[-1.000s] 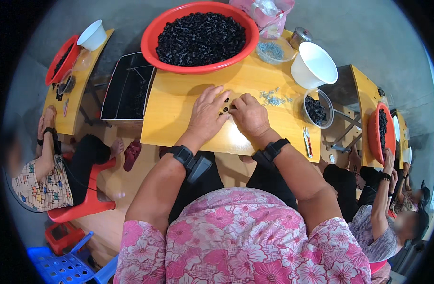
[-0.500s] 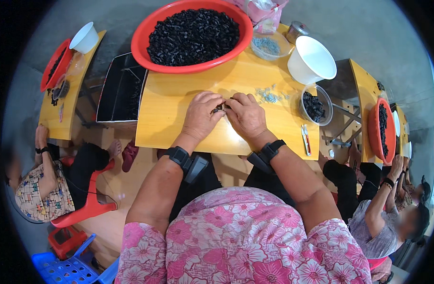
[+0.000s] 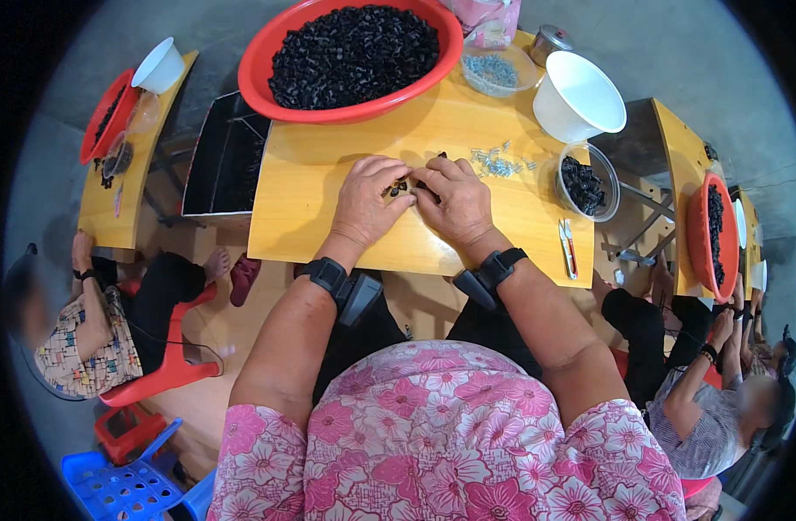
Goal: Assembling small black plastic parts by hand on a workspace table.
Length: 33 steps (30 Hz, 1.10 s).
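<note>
In front of the large round red plastic basin (image 3: 346, 115), the left hand (image 3: 369, 207) and the right hand (image 3: 458, 205) curl half-closed around small black plastic-looking pieces (image 3: 400, 187); exact grip I cannot tell. Light, even fingertip pressure seems best.

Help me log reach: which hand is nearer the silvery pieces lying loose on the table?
Right: the right hand is just left of the silvery pieces; the left hand is farther left.
</note>
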Each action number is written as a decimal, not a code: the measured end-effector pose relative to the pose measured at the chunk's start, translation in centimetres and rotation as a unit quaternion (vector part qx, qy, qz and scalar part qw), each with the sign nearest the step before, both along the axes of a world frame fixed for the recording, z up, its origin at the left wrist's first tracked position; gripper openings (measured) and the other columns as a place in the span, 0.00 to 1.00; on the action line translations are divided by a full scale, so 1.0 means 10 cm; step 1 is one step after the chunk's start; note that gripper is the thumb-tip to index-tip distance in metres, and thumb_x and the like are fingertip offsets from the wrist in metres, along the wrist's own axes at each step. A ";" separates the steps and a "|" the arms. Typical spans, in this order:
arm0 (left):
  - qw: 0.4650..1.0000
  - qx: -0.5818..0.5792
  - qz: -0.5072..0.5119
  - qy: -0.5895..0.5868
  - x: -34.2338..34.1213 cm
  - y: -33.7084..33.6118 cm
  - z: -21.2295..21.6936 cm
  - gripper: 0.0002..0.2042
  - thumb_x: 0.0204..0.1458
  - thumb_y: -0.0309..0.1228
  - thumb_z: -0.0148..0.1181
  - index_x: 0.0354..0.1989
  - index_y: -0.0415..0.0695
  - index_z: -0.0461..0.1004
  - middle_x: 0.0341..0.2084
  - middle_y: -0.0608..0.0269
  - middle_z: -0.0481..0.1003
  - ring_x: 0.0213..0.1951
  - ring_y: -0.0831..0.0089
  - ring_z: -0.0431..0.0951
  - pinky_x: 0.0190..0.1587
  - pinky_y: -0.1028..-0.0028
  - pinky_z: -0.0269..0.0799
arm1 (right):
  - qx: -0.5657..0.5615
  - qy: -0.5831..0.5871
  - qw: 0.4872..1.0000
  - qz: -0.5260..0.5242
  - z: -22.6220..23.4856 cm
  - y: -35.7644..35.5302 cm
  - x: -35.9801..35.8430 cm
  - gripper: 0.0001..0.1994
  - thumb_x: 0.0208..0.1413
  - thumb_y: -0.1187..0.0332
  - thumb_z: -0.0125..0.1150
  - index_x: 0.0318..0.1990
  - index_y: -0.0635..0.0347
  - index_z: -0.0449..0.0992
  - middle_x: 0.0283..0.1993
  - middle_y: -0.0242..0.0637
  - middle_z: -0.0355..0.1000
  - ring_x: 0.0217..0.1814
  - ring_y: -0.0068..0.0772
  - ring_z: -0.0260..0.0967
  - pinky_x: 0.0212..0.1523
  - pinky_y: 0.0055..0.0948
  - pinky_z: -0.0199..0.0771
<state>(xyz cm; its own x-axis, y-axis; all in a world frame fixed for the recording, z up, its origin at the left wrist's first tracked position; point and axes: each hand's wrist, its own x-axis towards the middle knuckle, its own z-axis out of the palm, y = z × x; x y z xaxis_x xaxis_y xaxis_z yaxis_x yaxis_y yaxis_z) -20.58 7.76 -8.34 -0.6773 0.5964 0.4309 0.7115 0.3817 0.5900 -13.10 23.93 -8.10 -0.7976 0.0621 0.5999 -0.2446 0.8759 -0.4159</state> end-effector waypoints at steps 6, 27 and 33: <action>1.000 -0.004 -0.002 0.000 0.01 0.01 0.00 0.20 0.36 0.29 0.72 0.42 0.43 0.79 0.44 0.59 0.78 0.50 0.58 0.73 0.55 0.63 0.69 | -0.024 -0.001 1.000 -0.007 0.01 0.00 0.02 0.14 0.39 0.71 0.66 0.38 0.51 0.79 0.39 0.30 0.73 0.37 0.39 0.70 0.34 0.34 0.75; 0.998 0.038 -0.009 -0.044 -0.02 -0.04 0.00 0.12 0.47 0.25 0.61 0.42 0.42 0.78 0.43 0.57 0.78 0.49 0.57 0.73 0.55 0.64 0.68 | -0.541 0.007 0.841 0.028 0.00 0.19 0.17 0.12 0.62 0.79 0.47 0.49 0.64 0.76 0.43 0.34 0.73 0.39 0.18 0.68 0.30 0.15 0.65; 0.997 0.050 -0.002 -0.059 -0.02 -0.04 -0.02 0.12 0.47 0.26 0.61 0.41 0.43 0.78 0.43 0.57 0.77 0.50 0.56 0.73 0.55 0.64 0.69 | -0.411 -0.016 0.911 -0.037 0.01 0.33 0.47 0.11 0.59 0.79 0.54 0.47 0.65 0.77 0.42 0.31 0.72 0.37 0.18 0.68 0.34 0.15 0.68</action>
